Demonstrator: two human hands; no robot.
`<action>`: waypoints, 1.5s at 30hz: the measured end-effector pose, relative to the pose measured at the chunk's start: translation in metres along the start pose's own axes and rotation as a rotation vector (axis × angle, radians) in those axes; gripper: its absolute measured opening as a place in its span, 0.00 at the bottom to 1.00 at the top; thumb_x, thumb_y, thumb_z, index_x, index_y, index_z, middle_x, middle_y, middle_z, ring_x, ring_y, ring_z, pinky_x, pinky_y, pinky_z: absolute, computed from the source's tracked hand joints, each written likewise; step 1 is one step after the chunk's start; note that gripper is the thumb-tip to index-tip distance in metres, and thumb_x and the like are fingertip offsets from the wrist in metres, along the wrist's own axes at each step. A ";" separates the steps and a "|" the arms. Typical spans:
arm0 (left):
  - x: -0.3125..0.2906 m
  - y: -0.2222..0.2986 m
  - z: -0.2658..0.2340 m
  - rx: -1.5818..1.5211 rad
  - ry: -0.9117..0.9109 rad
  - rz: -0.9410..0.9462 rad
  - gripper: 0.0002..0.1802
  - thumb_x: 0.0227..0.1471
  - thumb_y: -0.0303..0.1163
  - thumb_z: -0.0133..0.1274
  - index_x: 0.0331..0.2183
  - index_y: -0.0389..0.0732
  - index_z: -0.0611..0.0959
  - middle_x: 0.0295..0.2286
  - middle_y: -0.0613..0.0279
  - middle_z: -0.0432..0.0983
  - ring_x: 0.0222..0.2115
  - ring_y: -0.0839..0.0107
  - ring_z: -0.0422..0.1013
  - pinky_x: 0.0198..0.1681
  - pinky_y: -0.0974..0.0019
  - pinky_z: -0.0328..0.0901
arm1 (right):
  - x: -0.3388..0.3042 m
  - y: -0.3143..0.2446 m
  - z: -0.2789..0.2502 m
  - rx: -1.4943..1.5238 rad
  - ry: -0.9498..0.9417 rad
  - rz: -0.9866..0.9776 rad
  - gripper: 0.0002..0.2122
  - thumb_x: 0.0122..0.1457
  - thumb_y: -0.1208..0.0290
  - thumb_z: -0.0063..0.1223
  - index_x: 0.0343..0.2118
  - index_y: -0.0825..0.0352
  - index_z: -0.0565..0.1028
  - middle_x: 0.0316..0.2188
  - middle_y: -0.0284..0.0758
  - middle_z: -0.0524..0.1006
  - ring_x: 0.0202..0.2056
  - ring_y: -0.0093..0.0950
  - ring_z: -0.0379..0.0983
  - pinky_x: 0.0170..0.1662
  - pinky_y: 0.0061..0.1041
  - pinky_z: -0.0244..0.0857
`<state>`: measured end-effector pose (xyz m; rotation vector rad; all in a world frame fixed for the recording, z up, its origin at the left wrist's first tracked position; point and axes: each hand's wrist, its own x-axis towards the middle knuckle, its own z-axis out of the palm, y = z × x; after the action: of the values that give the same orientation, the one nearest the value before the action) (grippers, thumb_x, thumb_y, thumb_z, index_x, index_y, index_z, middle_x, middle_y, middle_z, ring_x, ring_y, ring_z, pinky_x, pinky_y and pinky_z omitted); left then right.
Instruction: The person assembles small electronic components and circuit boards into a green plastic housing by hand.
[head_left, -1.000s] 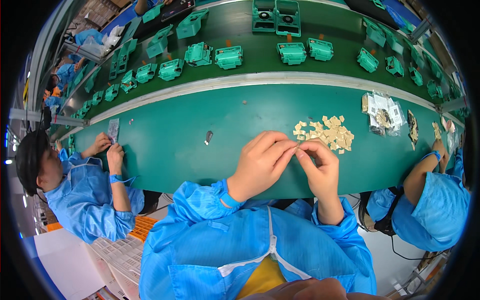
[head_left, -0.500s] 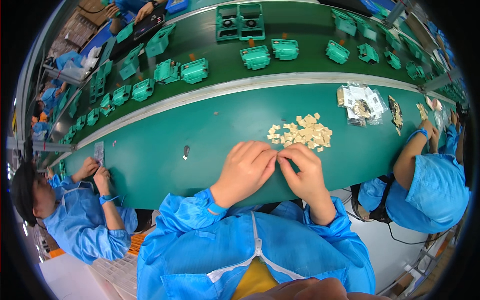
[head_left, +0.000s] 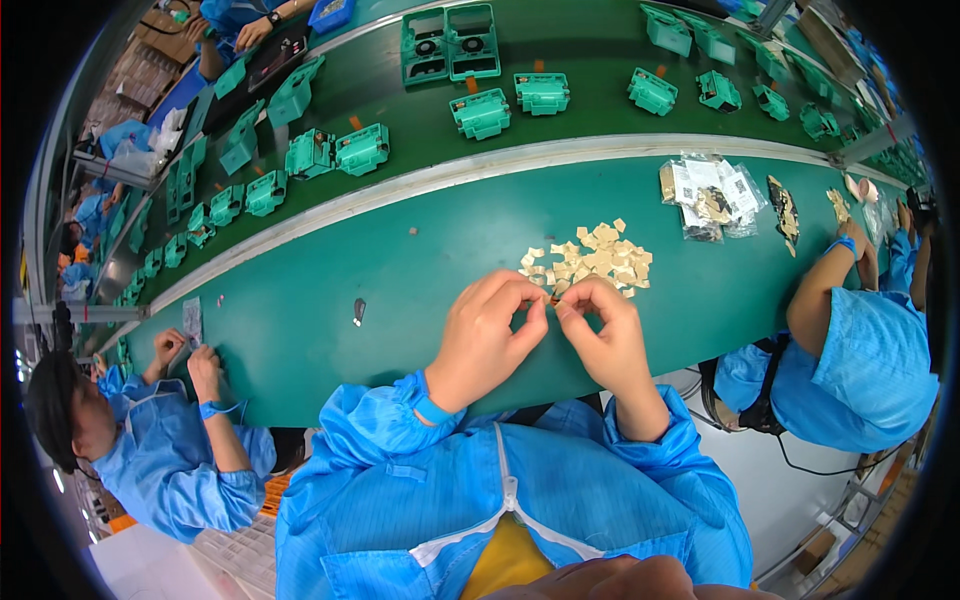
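My left hand [head_left: 487, 335] and my right hand [head_left: 606, 335] meet fingertip to fingertip over the near part of the green table. Each pinches with thumb and forefinger. A tiny dark, reddish piece [head_left: 554, 300] shows between the fingertips; it is too small and too covered to name. Just beyond my hands lies a loose pile of small cream-coloured flat pieces [head_left: 603, 256], with several lying apart on its left side. A blue wrist strap [head_left: 428, 408] circles my left wrist.
A small black part [head_left: 359, 312] lies left of my hands. Clear bags [head_left: 712, 200] and a black-and-gold strip [head_left: 783, 215] lie to the right. Beyond a pale rail [head_left: 440, 172], teal cases [head_left: 362, 150] stand on a dark green belt [head_left: 420, 110]. Co-workers in blue sit on both sides.
My fingers have bent and parted slightly, and the tiny dark piece now shows between the fingertips. The whole view has shifted a little; the pile looks the same.
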<state>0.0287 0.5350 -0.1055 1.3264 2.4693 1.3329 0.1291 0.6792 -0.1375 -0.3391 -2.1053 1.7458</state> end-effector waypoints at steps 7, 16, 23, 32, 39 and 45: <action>0.009 0.000 0.012 -0.280 -0.056 -0.241 0.04 0.49 0.20 0.58 0.31 0.33 0.81 0.28 0.58 0.75 0.28 0.70 0.73 0.32 0.68 0.68 | -0.001 0.011 -0.011 0.353 0.019 0.308 0.03 0.58 0.79 0.55 0.33 0.70 0.74 0.27 0.28 0.75 0.30 0.15 0.70 0.34 0.17 0.64; 0.013 0.003 0.015 -0.361 -0.146 -0.388 0.05 0.50 0.23 0.56 0.31 0.31 0.81 0.29 0.60 0.76 0.30 0.72 0.71 0.37 0.70 0.67 | -0.001 0.019 -0.017 0.346 0.003 0.326 0.02 0.59 0.77 0.54 0.32 0.69 0.73 0.25 0.25 0.73 0.26 0.12 0.66 0.29 0.14 0.59; 0.015 0.002 0.019 -0.351 -0.160 -0.395 0.06 0.50 0.24 0.57 0.32 0.32 0.82 0.31 0.60 0.77 0.32 0.73 0.73 0.37 0.70 0.68 | 0.000 0.020 -0.020 0.432 0.026 0.349 0.01 0.58 0.78 0.53 0.32 0.68 0.73 0.25 0.25 0.73 0.28 0.12 0.67 0.30 0.14 0.59; 0.016 -0.002 0.022 -0.330 -0.175 -0.432 0.06 0.51 0.25 0.56 0.32 0.33 0.82 0.32 0.59 0.77 0.33 0.71 0.74 0.35 0.69 0.69 | 0.002 0.024 -0.021 0.387 0.023 0.384 0.02 0.58 0.78 0.50 0.33 0.68 0.72 0.25 0.26 0.73 0.28 0.13 0.68 0.32 0.14 0.60; 0.018 -0.003 0.025 -0.310 -0.159 -0.416 0.06 0.51 0.25 0.56 0.32 0.32 0.82 0.32 0.58 0.77 0.32 0.70 0.74 0.36 0.68 0.69 | 0.004 0.027 -0.020 0.370 0.061 0.392 0.02 0.58 0.77 0.51 0.33 0.68 0.73 0.25 0.26 0.74 0.28 0.13 0.69 0.31 0.15 0.60; 0.017 -0.002 0.029 -0.276 -0.099 -0.351 0.06 0.49 0.24 0.58 0.32 0.33 0.82 0.32 0.58 0.77 0.31 0.68 0.74 0.35 0.68 0.70 | 0.004 0.033 -0.022 0.377 0.052 0.385 0.02 0.59 0.77 0.54 0.33 0.68 0.74 0.25 0.26 0.75 0.29 0.14 0.70 0.33 0.15 0.62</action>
<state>0.0276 0.5655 -0.1192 0.8325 2.2185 1.4126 0.1335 0.7072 -0.1655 -0.7043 -1.7031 2.2714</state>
